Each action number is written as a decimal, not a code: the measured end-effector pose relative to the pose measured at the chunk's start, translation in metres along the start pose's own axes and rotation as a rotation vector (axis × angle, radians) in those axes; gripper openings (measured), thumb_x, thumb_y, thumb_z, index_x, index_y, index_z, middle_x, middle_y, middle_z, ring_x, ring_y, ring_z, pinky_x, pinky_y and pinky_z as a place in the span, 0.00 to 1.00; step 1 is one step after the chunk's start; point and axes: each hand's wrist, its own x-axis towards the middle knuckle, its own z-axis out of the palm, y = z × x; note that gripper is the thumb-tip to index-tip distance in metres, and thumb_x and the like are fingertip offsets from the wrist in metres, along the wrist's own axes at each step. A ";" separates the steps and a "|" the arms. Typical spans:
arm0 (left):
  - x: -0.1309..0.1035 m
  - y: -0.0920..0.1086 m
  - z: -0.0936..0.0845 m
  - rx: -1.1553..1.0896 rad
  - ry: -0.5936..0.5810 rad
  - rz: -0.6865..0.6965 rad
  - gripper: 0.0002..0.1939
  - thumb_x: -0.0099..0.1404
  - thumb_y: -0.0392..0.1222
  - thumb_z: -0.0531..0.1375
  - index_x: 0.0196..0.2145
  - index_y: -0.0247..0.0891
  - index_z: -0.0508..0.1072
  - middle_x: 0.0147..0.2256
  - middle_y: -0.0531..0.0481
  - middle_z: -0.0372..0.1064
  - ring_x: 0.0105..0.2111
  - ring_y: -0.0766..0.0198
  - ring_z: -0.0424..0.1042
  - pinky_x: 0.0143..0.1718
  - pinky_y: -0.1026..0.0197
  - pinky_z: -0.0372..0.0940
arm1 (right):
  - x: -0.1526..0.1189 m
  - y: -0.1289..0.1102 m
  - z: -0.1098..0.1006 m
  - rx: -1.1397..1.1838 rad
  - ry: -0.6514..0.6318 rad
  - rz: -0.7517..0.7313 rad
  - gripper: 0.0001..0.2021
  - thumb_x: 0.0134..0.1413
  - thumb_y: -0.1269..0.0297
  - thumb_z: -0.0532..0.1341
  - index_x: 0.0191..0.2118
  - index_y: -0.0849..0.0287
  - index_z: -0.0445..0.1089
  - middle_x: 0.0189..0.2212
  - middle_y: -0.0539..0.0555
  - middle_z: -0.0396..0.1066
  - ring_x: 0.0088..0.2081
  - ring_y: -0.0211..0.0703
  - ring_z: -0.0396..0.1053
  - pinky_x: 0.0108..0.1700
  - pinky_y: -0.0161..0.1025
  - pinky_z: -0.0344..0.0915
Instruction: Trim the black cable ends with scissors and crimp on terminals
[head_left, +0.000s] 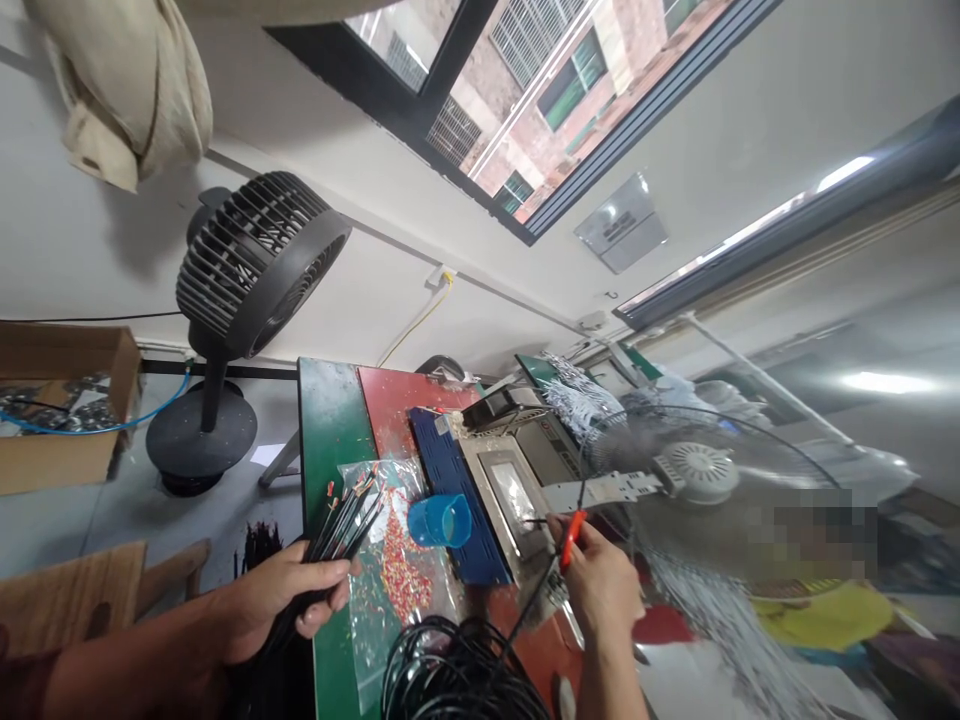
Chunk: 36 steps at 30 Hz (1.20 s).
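A bundle of black cables (341,530) with thin coloured wire ends is gripped in my left hand (289,590) at the table's left edge. My right hand (600,580) is closed around a tool with an orange-red handle (573,540); the tool's working end is hard to make out. A black cable (531,605) runs up to the right fingers, and a dark tip sticks out left of them over a metal pot (480,460) with a shiny silvery surface (514,490). Below, between my hands, lies a coil of black cable (457,675).
A blue cup (440,521) stands beside a clear plastic bag (367,610) strewn with red and yellow bits (405,570). A blue slotted panel (450,480) borders the pot. One black fan (259,265) stands left; another fan (697,470) is at right. A cardboard box (67,460) sits far left.
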 end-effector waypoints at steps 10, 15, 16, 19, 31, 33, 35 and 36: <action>0.002 -0.006 -0.007 0.018 -0.026 0.028 0.17 0.53 0.50 0.63 0.28 0.34 0.65 0.23 0.56 0.60 0.17 0.77 0.50 0.20 0.68 0.40 | 0.003 0.000 0.002 -0.047 -0.027 -0.024 0.22 0.56 0.48 0.50 0.47 0.53 0.71 0.36 0.60 0.74 0.37 0.51 0.69 0.30 0.35 0.57; 0.003 -0.007 -0.010 0.021 -0.019 0.020 0.17 0.53 0.51 0.63 0.29 0.34 0.65 0.24 0.56 0.59 0.17 0.77 0.50 0.20 0.67 0.40 | 0.002 -0.002 0.002 -0.032 -0.025 -0.039 0.20 0.56 0.50 0.51 0.46 0.52 0.72 0.35 0.59 0.75 0.36 0.49 0.70 0.28 0.34 0.57; 0.003 -0.007 -0.010 0.021 -0.018 0.021 0.17 0.52 0.51 0.63 0.29 0.34 0.65 0.24 0.56 0.60 0.17 0.77 0.50 0.20 0.67 0.40 | 0.002 -0.003 0.002 -0.034 -0.027 -0.038 0.20 0.56 0.50 0.51 0.46 0.52 0.72 0.35 0.59 0.75 0.35 0.49 0.70 0.28 0.34 0.57; 0.003 -0.007 -0.010 0.017 -0.011 0.013 0.18 0.52 0.52 0.64 0.30 0.34 0.65 0.24 0.56 0.60 0.17 0.77 0.50 0.20 0.67 0.40 | 0.002 -0.002 0.002 -0.052 -0.023 -0.039 0.20 0.56 0.50 0.51 0.46 0.53 0.72 0.35 0.60 0.75 0.35 0.49 0.70 0.28 0.34 0.56; -0.003 0.000 -0.004 0.084 -0.020 0.015 0.20 0.51 0.55 0.62 0.21 0.34 0.66 0.14 0.60 0.53 0.16 0.76 0.47 0.21 0.66 0.38 | 0.001 -0.004 0.002 -0.052 -0.026 -0.048 0.21 0.56 0.49 0.50 0.46 0.53 0.72 0.33 0.59 0.75 0.35 0.50 0.69 0.28 0.35 0.56; -0.003 0.000 -0.004 0.084 -0.009 0.015 0.20 0.51 0.55 0.62 0.20 0.33 0.66 0.14 0.59 0.54 0.16 0.76 0.47 0.21 0.66 0.38 | 0.001 -0.004 0.002 -0.054 -0.020 -0.056 0.21 0.56 0.50 0.49 0.46 0.53 0.72 0.33 0.60 0.75 0.34 0.50 0.70 0.28 0.35 0.56; -0.002 -0.001 -0.005 0.071 0.002 0.020 0.19 0.51 0.54 0.63 0.22 0.33 0.66 0.16 0.58 0.58 0.16 0.77 0.48 0.21 0.67 0.38 | 0.001 -0.004 0.003 -0.060 -0.014 -0.065 0.22 0.56 0.49 0.49 0.45 0.53 0.73 0.33 0.60 0.75 0.34 0.50 0.69 0.27 0.35 0.56; -0.002 -0.002 -0.006 0.059 0.007 0.022 0.19 0.51 0.54 0.63 0.24 0.33 0.67 0.18 0.57 0.60 0.16 0.77 0.48 0.21 0.67 0.39 | 0.001 -0.004 0.003 -0.063 -0.013 -0.066 0.22 0.56 0.49 0.49 0.45 0.53 0.73 0.33 0.60 0.74 0.34 0.50 0.69 0.27 0.35 0.55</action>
